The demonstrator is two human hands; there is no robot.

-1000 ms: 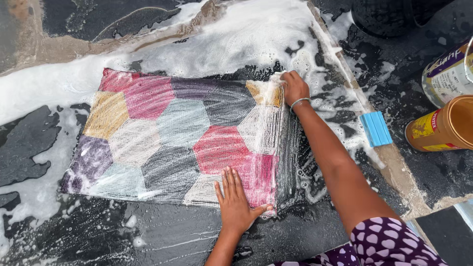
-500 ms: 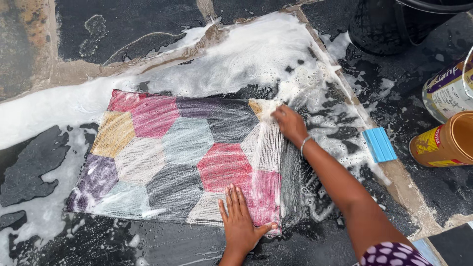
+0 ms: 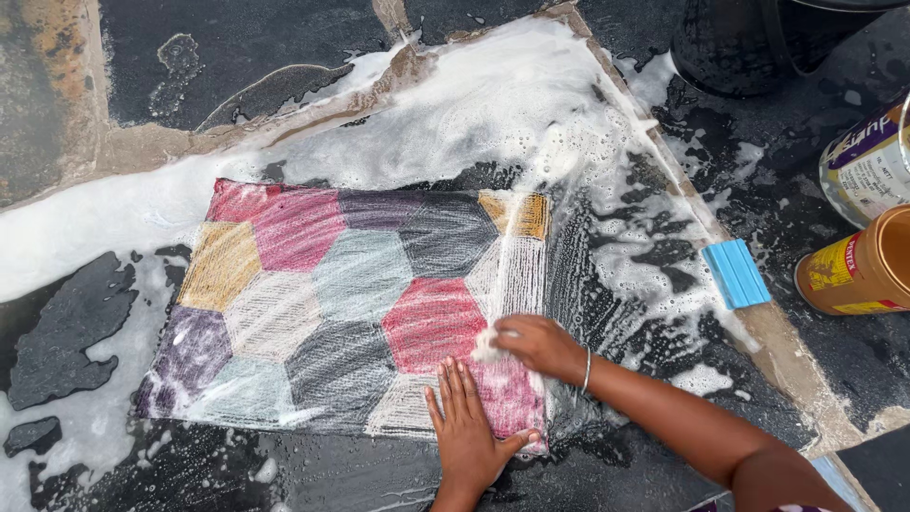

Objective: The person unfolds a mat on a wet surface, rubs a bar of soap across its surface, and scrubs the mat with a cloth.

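A wet mat [image 3: 332,294] with coloured hexagon patches lies flat on the dark stone floor, streaked with soap suds. My left hand [image 3: 469,427] presses flat on the mat's near right corner, fingers stretched out. My right hand [image 3: 536,343] rests just above it on the mat's right part, over the red patch. Its fingers are curled, with a white lump of foam at the fingertips. Whether it holds anything under the foam is hidden. A metal bangle sits on my right wrist.
Thick white foam [image 3: 493,104] covers the floor behind and right of the mat. A blue bar [image 3: 737,273] lies to the right. Further right are an orange-brown tub [image 3: 858,265] and a white and purple container [image 3: 867,161]. A black bucket [image 3: 749,43] stands at the top right.
My right hand has slid from the mat's far right corner down its right side to just above my left hand. My left hand has stayed pressed on the near corner.
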